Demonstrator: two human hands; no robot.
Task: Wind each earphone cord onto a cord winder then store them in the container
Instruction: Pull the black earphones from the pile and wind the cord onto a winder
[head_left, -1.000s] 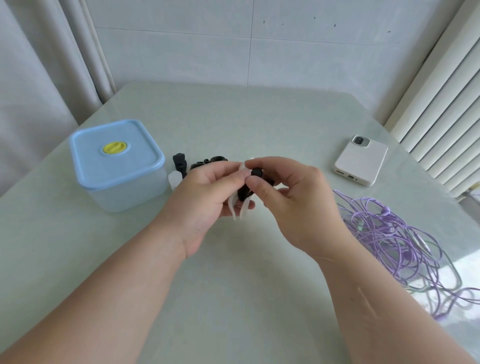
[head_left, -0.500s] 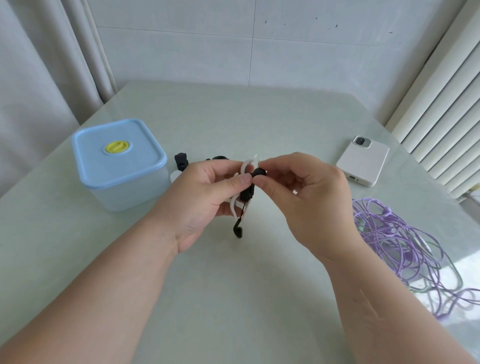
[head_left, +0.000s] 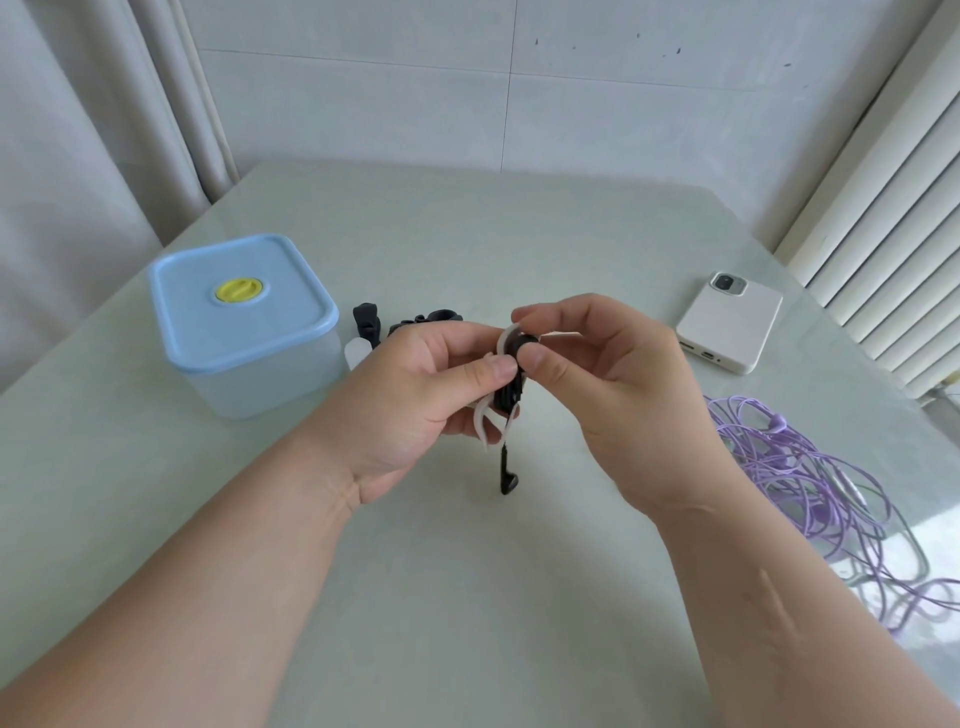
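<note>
- My left hand (head_left: 415, 400) is clamped on the white cord winder (head_left: 487, 423); the thumb presses on its side and the fingers curl behind it.
- My right hand (head_left: 618, 395) pinches the black earphone cord (head_left: 511, 397) between thumb and forefinger, at the top of the winder, above the surface (head_left: 467, 234).
- Most of the black cord sits as a tight bundle on the winder. One short end (head_left: 506, 480) hangs free below it, and I judge this winding to be almost finished.
- Risk here: if my right pinch loosens before the free end is tucked, I think the turns can spring open and slide off the soft prongs.
- Risk also: the winder looks flexible, so too much pull from the right hand can bend it out of my left grip.
- The container (head_left: 244, 358) stands to the left, near my left hand, with the blue lid on. I will need a free hand to open it, and putting the winder down could loosen the cord.
- Some black pieces (head_left: 366, 325) lie between the container and my left hand; I cannot tell what they are.
- The purple cords (head_left: 805, 483) lie in a tangled heap at the right, not yet wound. Pulling one could drag the others, or knot them.
- A white phone (head_left: 727, 327) lies beyond the heap.
</note>
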